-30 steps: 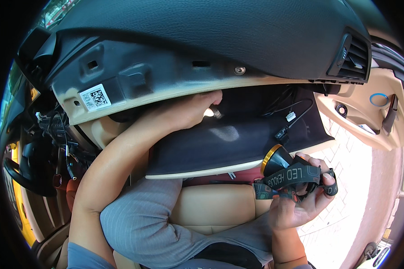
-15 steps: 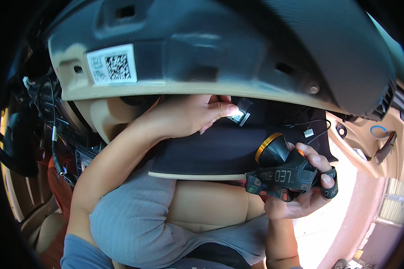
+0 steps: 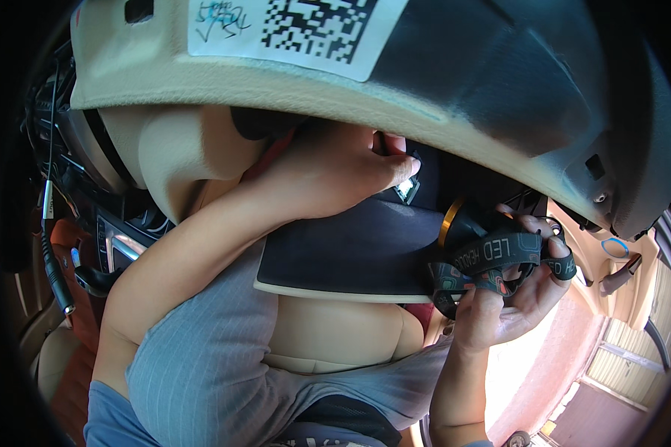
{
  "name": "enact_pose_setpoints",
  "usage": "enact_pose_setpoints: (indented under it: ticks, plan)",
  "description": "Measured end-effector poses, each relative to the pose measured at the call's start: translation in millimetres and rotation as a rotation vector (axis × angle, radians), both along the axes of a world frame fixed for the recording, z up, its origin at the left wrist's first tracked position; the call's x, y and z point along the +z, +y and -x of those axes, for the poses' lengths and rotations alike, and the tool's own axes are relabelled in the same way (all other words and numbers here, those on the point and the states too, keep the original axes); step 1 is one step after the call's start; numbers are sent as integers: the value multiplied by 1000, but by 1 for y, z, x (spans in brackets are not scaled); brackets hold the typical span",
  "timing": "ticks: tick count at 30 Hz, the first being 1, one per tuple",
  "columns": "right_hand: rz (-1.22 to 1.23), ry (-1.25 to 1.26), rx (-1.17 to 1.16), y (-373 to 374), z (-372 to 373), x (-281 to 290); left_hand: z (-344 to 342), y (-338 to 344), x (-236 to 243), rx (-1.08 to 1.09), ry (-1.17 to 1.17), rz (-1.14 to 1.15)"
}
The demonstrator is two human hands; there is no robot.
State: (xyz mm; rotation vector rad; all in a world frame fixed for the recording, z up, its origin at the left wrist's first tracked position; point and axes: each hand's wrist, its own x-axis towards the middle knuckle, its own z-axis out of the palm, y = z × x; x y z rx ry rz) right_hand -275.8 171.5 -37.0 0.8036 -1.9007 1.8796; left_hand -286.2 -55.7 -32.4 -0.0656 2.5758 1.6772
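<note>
My left hand (image 3: 350, 167) reaches under the overhanging dashboard panel (image 3: 149, 78), its thumb and fingers pinched on a small dark connector (image 3: 408, 189) with a pale, brightly lit face. Part of those fingers lies in the panel's shadow. A headlamp (image 3: 492, 253) with an orange-gold ring and a patterned elastic strap is in my right hand (image 3: 518, 309), its strap looped over the fingers. The lamp faces left, toward the connector. Below both hands spreads a dark flat panel (image 3: 343, 257) with a beige edge, above my lap.
A white label with a square code (image 3: 317, 33) sits on the dashboard panel. To the left hangs a black cable (image 3: 52, 257) with a metal-tipped plug, near the gear lever (image 3: 97, 279). At right stands the beige door (image 3: 626, 287), with bright ground (image 3: 529, 380) visible beside it.
The view has shifted closer to the dashboard panel, which looks larger. Both hands keep their holds; the headlamp appears slightly higher and farther right. A white plug on a wire has gone out of sight.
</note>
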Motion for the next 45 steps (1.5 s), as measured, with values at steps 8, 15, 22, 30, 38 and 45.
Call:
enact_pose_setpoints:
  ticks: [8,15,22,30,38,45]
  plan:
    - [11,-10,29,-1,-1,-2,3,4,0,46,-26,-54]
    - [13,10,37,-3,-1,-2,4,3,-1,39,-25,-63]
    - [-38,-8,28,-3,-1,-2,1,3,-8,62,138,-12]
    - [-98,26,54,-2,2,-4,-2,-1,-13,8,135,-89]
    - [-119,34,42,0,0,-4,-3,0,-13,4,179,-80]
    - [-129,21,36,1,0,-5,-4,1,-11,-1,213,-73]
